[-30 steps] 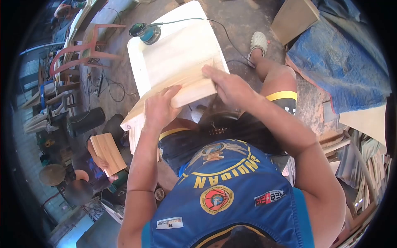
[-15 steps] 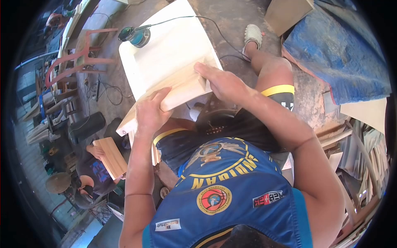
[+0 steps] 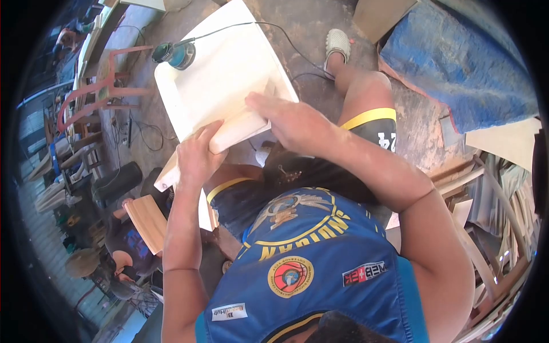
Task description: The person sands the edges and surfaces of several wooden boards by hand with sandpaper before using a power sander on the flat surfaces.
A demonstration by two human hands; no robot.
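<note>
A pale, unfinished wooden drawer-like box (image 3: 217,80) with raised side walls lies tilted across the person's lap. Its near front board (image 3: 237,130) is bare, light-coloured wood.

Bare, dusty concrete floor (image 3: 320,34) under strong daylight. Blue tarpaulin (image 3: 457,63) at 2 o'clock. Red plastic chair (image 3: 94,91) at 10 o'clock. Stacked timber offcuts (image 3: 497,228) at 4 o'clock. Black cable (image 3: 143,134) trailing at 9 o'clock.

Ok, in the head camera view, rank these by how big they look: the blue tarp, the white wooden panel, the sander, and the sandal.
1. Blue tarp and white wooden panel: they look close in size, so no firm ranking between them.
2. Sander and sandal: much smaller and alike, both far from the camera.
</note>
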